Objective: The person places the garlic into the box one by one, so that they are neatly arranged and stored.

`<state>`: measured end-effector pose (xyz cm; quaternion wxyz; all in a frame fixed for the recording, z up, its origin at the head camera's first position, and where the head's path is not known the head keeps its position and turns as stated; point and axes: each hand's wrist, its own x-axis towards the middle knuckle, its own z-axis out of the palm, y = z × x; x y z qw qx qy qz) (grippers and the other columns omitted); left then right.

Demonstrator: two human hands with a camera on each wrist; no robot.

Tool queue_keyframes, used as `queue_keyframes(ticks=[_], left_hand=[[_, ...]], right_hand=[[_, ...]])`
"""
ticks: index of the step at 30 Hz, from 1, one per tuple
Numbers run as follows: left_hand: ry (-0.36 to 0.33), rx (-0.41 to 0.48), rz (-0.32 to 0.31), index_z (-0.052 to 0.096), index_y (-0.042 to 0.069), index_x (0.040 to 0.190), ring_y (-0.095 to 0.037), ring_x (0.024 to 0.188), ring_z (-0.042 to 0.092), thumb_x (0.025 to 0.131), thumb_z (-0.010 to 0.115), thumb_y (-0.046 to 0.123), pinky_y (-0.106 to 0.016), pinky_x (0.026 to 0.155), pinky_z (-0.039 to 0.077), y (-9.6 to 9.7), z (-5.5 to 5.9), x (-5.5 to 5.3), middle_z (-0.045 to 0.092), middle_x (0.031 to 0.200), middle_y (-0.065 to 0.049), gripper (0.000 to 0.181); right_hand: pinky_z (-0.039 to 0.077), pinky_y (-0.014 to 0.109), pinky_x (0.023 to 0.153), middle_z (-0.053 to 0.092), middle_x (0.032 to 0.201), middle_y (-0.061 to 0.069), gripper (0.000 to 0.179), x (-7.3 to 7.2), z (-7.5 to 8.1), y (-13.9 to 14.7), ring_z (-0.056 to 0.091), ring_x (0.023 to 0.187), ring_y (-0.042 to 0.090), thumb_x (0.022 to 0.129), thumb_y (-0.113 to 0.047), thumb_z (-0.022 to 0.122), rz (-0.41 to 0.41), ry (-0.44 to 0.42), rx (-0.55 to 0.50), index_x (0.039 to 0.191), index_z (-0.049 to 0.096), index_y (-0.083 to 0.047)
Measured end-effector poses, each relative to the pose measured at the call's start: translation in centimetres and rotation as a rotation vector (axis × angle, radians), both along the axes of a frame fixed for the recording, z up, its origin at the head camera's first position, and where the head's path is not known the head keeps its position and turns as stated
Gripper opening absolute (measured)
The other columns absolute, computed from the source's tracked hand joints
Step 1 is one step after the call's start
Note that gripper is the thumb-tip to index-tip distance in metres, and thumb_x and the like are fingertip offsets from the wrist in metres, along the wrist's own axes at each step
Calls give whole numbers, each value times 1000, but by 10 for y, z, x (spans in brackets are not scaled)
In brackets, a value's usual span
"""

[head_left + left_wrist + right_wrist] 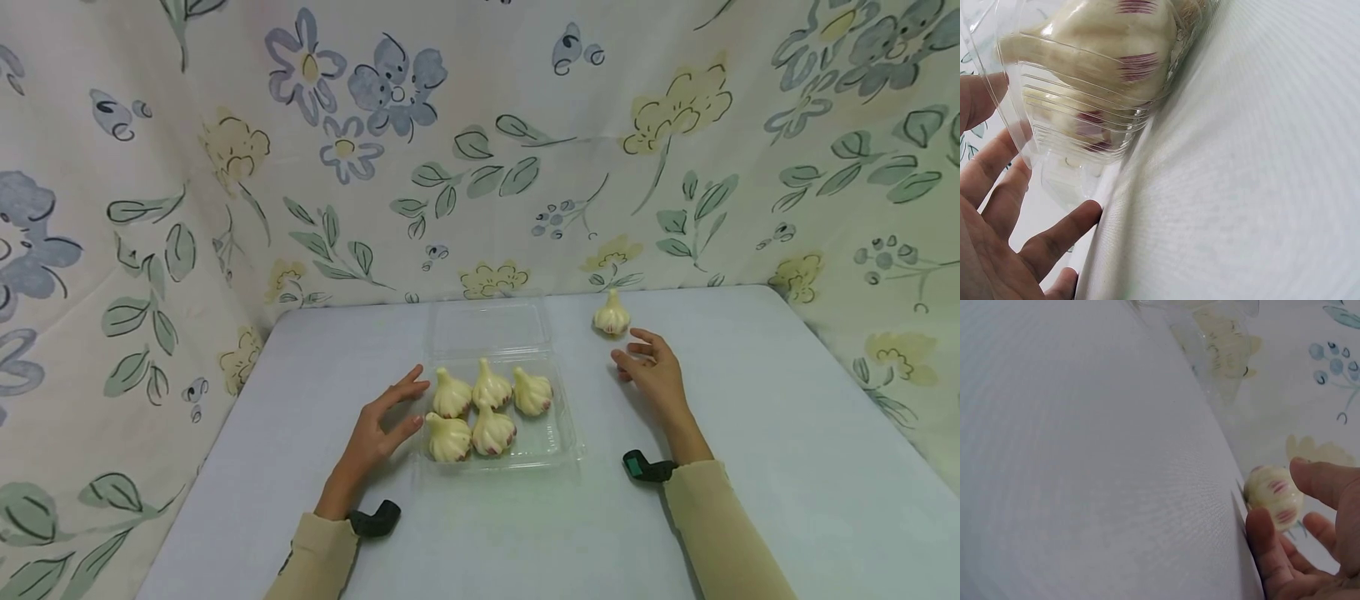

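Observation:
A clear plastic clamshell box point(551, 446) lies with its lid point(487, 327) folded back, and several garlic bulbs point(448, 437) sit inside it in two rows. At the box's left side is my left hand point(378, 429), fingers spread; the left wrist view shows its fingertips close by the clear wall, with a bulb point(1110, 44) behind the plastic. One more garlic bulb point(612, 315) stands alone near the table's far edge. My right hand point(656, 375) is just in front and right of that bulb, fingers loosely bent, holding nothing. In the right wrist view the lone bulb point(1275, 494) appears beyond the fingers.
A white table point(750, 400) carries everything. Behind it and along the sides hangs a flower-printed cloth point(480, 167). Black cameras point(648, 467) are strapped on both wrists. The box's front right compartment area shows bare plastic.

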<state>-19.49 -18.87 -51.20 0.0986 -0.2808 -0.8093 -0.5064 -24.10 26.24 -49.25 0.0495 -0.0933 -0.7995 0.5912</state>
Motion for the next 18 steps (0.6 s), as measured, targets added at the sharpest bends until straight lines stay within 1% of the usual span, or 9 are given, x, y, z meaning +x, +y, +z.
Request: queue_keyframes(ticks=[4,7,9,12,16,18], left_hand=[[1,-2,3,59,10,141,-13,144,49,93,68,2,-21,119,27,-1,-1,0,43,161,-13,50],[4,0,3,59,10,141,-16,142,52,93,68,2,-22,120,26,-1,-1,-1,43,161,-13,50],[-1,0,5,59,11,141,-14,140,53,93,68,2,-22,120,26,-1,-1,-1,42,161,-12,50],[6,-5,4,59,10,141,-10,138,54,93,68,2,-23,118,30,0,-1,-1,42,161,-13,50],[-2,-6,5,59,11,141,-9,138,54,93,68,3,-23,116,34,0,-1,-1,42,162,-12,50],[-9,-3,5,59,11,142,-8,139,53,93,68,4,-22,116,34,0,0,0,42,162,-10,50]], right_hand=[[53,15,73,47,145,23,75,-1,-1,0,68,75,1,96,-33,71,3,-5,11,159,34,-14],[53,15,72,45,148,23,78,-4,-1,1,68,72,1,96,-34,72,-2,-13,17,160,31,-16],[53,15,71,44,149,22,79,-8,-1,2,68,70,1,96,-34,72,-9,-21,19,161,30,-18],[56,17,68,43,150,21,80,-13,-2,3,67,69,2,95,-33,73,-21,-28,13,161,30,-19],[57,21,61,42,152,22,81,-20,-2,4,64,69,3,95,-32,73,-25,-33,20,161,29,-18],[57,22,58,41,153,22,82,-23,-1,4,63,67,2,94,-33,74,-20,-38,37,161,29,-18]])
